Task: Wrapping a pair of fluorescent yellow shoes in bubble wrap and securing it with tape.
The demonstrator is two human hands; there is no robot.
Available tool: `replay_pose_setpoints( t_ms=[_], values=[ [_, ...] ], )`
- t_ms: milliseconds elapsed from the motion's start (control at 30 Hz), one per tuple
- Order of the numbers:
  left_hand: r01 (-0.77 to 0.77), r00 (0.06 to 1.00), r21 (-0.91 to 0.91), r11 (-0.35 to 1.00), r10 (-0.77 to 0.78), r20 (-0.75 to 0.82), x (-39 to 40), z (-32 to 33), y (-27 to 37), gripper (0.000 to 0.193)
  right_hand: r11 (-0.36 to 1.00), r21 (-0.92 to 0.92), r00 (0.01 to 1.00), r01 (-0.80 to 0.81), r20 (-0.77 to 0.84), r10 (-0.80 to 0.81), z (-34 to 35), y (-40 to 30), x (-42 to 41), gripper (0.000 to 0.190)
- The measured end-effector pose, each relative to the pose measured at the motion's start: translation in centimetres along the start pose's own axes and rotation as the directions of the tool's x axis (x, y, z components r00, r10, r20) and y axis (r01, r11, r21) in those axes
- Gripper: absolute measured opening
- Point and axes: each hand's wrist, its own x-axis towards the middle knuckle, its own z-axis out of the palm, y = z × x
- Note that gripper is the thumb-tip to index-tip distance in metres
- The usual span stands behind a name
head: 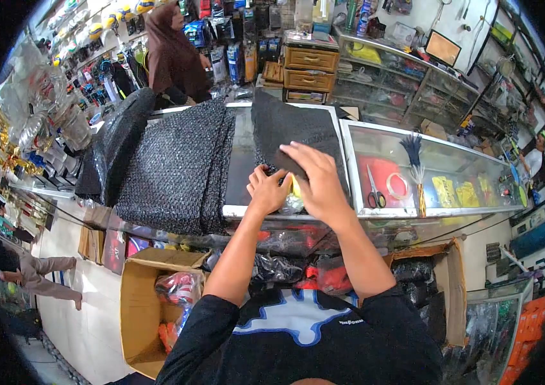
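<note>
My left hand (267, 188) and my right hand (319, 185) are close together over the front edge of a glass counter. Both are at the near end of a sheet of black bubble wrap (296, 125), whose edge is lifted and folded under my right fingers. Something yellow in clear plastic (294, 188) shows between my hands; its shape is mostly hidden. My left fingers are bent against the wrap's edge. A larger stack of black bubble wrap (171, 168) lies to the left, beside a rolled or folded black piece (126, 139).
Scissors (374, 187), a tape roll (397, 186) and a dart-like feathered item (417, 168) are at the right glass case (359, 211). Open cardboard boxes (140, 308) stand either side of me. A person (174, 53) stands beyond the counter; others are farther off.
</note>
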Motion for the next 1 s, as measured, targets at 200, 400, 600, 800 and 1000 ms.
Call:
replay_pose_setpoints(
  t_ms=[200,400,600,800,1000],
  values=[
    [-0.225,0.969,0.133,0.965,0.236,-0.075,0.4,2.1,-3.1,0.056,0.993,-0.073,0.994,-0.093,0.048,0.097,3.7,0.0,-2.9,0.066],
    [-0.512,0.852,0.023,0.859,0.510,-0.118,-2.6,-0.8,-5.9,0.048,0.975,-0.167,0.982,-0.145,0.097,0.163,5.8,0.9,-4.6,0.076],
    [-0.441,0.826,0.320,0.838,0.519,-0.221,-6.8,-0.8,-6.4,0.038,0.982,-0.191,0.989,-0.010,0.140,0.038,6.0,2.7,-4.5,0.075],
    [-0.365,0.830,0.327,0.871,0.464,-0.310,-10.3,-0.3,-2.1,0.036,0.971,-0.108,0.958,0.215,0.215,-0.188,4.2,6.1,-4.3,0.059],
    [-0.248,0.910,0.437,0.864,0.363,-0.201,-13.5,0.9,2.1,0.048,0.947,-0.062,0.930,0.314,0.220,-0.294,0.7,8.9,-4.6,0.042]
  ],
)
